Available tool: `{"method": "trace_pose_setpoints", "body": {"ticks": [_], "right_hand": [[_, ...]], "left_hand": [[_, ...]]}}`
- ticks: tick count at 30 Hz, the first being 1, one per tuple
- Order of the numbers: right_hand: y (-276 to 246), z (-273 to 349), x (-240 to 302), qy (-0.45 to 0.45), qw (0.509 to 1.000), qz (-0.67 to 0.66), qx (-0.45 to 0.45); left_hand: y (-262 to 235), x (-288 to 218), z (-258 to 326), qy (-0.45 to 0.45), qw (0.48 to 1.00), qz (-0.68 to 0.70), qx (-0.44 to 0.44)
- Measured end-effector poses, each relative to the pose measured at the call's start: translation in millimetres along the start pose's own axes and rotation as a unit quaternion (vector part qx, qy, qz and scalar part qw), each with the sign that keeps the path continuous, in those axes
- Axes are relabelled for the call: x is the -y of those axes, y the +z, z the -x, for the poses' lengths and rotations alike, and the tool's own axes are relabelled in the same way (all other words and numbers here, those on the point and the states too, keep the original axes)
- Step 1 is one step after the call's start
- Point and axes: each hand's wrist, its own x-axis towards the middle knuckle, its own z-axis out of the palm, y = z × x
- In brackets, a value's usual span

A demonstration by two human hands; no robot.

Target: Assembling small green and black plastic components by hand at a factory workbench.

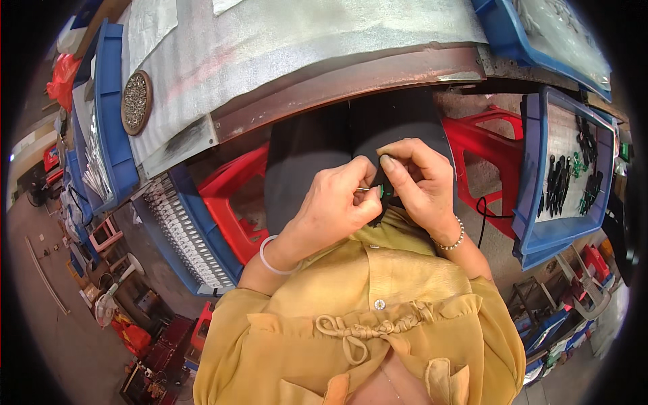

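Note:
Both of my hands meet above my lap, close together. My left hand (341, 199) is closed in a pinch, with a thin metal pin (362, 190) showing between thumb and fingers. Beside its fingertips is a small green-and-black piece (387, 192), partly hidden between the hands; its exact kind cannot be made out. My right hand (424, 185) is also closed, thumb against forefinger, around the far side of that piece. Whatever sits between those fingertips is too small or covered to name.
Ahead is a worktable (270, 40) under a pale sheet, with a round dish (137, 74) of small metal parts. A blue bin (530, 158) at right holds black and green pieces. White parts stand in a blue tray (219, 233) at left. Red stool legs (233, 179) flank my lap.

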Motion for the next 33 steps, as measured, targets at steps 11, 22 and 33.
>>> {"method": "trace_pose_setpoints", "body": {"ticks": [11, 22, 33], "right_hand": [[-1.4, -5.2, -1.3, 0.063, 0.989, -0.130, 0.003], [-4.8, -9.6, 2.9, 0.085, 0.968, -0.234, -0.005], [7.0, -5.1, 11.9, 0.062, 0.994, -0.080, -0.041]], "left_hand": [[3.0, 5.9, 2.6, -0.035, 0.999, -0.014, 0.010], [-11.5, 2.8, 7.3, -0.123, 0.919, 0.369, 0.059], [-7.8, 8.7, 6.7, -0.091, 0.960, 0.264, 0.002]]}}
